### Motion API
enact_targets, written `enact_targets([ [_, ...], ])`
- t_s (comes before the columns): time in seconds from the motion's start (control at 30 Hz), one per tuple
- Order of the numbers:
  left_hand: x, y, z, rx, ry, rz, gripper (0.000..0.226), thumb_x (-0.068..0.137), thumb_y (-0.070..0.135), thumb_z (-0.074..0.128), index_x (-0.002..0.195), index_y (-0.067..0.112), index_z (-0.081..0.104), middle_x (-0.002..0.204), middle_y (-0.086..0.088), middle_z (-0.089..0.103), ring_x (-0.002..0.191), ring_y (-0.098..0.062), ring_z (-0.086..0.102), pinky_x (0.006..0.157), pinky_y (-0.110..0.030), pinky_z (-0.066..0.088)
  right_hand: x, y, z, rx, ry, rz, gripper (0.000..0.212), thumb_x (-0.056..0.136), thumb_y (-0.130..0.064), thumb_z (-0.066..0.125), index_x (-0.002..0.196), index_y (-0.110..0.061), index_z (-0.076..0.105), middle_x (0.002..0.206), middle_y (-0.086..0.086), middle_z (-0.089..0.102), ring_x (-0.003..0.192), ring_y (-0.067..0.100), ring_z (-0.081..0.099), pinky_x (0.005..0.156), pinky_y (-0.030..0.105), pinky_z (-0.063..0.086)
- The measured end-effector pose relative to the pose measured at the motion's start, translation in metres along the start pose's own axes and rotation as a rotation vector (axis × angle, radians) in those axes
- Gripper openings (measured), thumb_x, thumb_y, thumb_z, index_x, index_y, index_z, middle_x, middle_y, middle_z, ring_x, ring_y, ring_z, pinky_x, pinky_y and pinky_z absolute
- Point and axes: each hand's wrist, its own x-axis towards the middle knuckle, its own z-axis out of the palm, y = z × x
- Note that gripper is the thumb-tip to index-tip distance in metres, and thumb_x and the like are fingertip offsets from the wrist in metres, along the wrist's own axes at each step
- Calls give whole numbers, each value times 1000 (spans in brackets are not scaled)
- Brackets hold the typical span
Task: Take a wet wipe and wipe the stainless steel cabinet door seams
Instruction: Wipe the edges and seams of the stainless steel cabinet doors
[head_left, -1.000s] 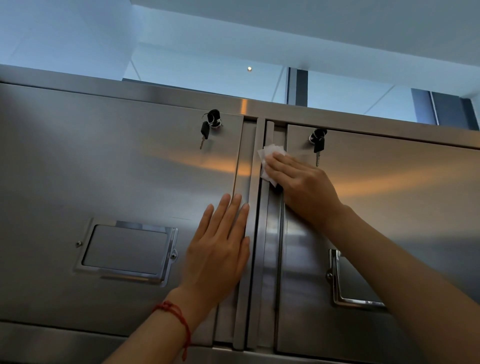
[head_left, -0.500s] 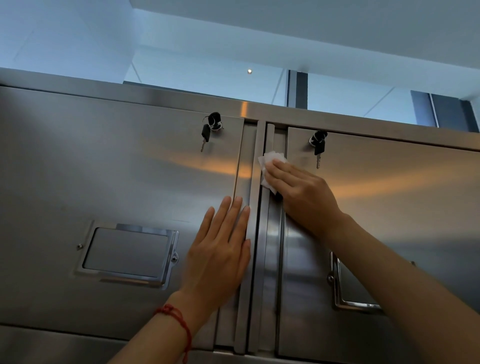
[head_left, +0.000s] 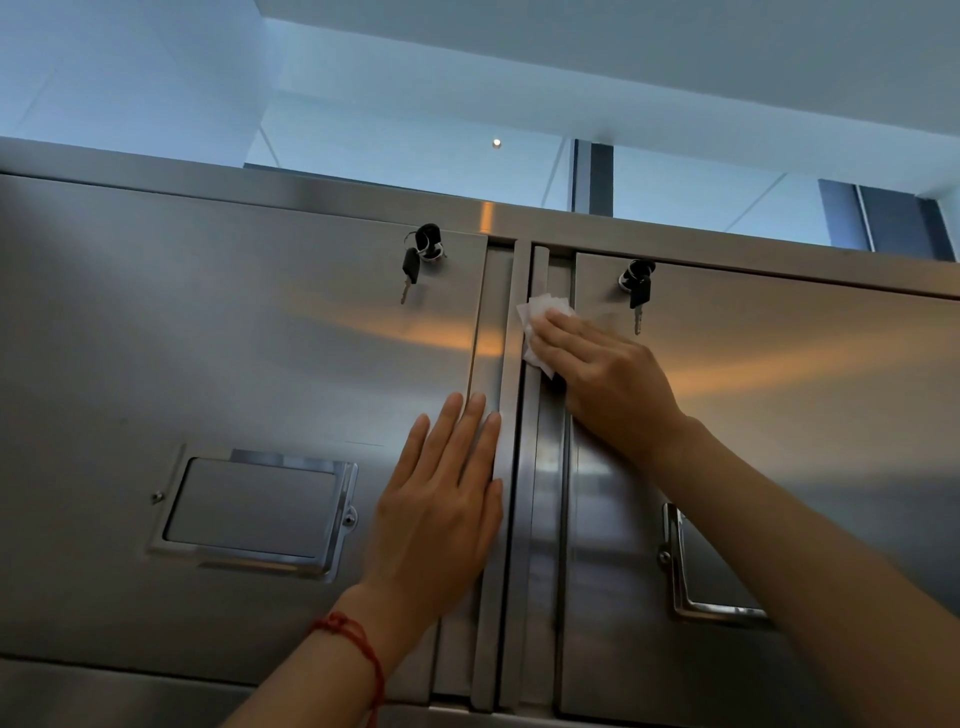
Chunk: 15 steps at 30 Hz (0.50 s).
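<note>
Two stainless steel cabinet doors meet at a vertical seam (head_left: 523, 467) in the middle of the head view. My right hand (head_left: 602, 379) presses a white wet wipe (head_left: 537, 317) flat against the upper part of the seam, on the inner edge of the right door (head_left: 779, 441). Its fingers are straight, pointing up and to the left, and cover most of the wipe. My left hand (head_left: 441, 509) lies flat on the left door (head_left: 208, 353), fingers straight and pointing up, just left of the seam.
A key hangs from the lock of each door, the left key (head_left: 415, 262) and the right key (head_left: 638, 291) just beside the wipe. Recessed handles sit lower down: the left handle (head_left: 254, 512) and the right handle (head_left: 711, 571). Above the cabinet is the ceiling.
My right hand slid the wipe down the seam a little, then back up toward the top. My left hand stayed flat on the left door.
</note>
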Motion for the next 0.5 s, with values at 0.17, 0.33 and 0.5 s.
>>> enact_targets([
  [0.17,-1,-1,1,-16,-6,-5,52,100,30,15,134,1,43,141,-20,42,133,-34,35,104,-56,34,7,6,2,-9,-17,24,46,60,17,76,105,7,68,109,24,66,102,37,64,83,50,54],
  [0.33,-1,-1,3,-29,1,-5,53,101,31,13,135,2,41,141,-19,41,133,-34,35,104,-56,33,15,12,3,-11,-24,36,46,59,17,76,104,8,68,108,24,66,102,38,64,81,52,55],
  [0.5,-1,-1,3,-13,21,7,49,97,28,26,134,1,43,140,-20,42,132,-35,36,103,-57,33,4,8,3,11,-36,24,47,59,16,77,105,6,69,109,23,66,103,36,64,82,50,54],
])
